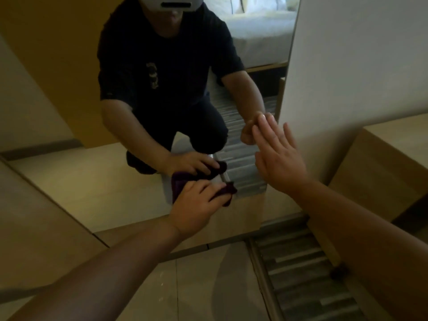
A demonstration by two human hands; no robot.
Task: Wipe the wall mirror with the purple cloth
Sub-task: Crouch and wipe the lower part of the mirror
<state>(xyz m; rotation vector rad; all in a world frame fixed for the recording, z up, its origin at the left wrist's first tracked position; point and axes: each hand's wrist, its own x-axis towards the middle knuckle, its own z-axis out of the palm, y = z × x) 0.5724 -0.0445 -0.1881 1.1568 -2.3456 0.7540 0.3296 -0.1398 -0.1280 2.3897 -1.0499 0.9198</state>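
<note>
Fingers (209, 189) of the left hand (196, 205) lie spread and gently curved over the dark purple, crumpled fabric cloth (178, 184), pressing it flat against the lower part of the tall frameless wall mirror (92, 177). The cloth shows as a bunched mass with a folded corner projecting to the right of the fingertips; its reflection meets it directly above, so cloth and glass are in contact. The cloth lies near the mirror's bottom edge, toward its right side.

Fingers (266, 128) of the right hand (278, 156) are straight and held close together, thumb apart, with the fingertips touching the glass near the mirror's right edge; the hand holds nothing. Its reflection meets it at the fingertips.

The mirror surface reflects a crouching person in a dark short-sleeved shirt wearing a white head-mounted device (172, 3), and behind, a bed with white bedding (259, 31). To the right of the mirror stands a plain white wall (359, 66), and beside it a light wooden cabinet (393, 163). Below the mirror, pale beige floor tiles (196, 286) adjoin a strip of grey striped flooring (308, 274).
</note>
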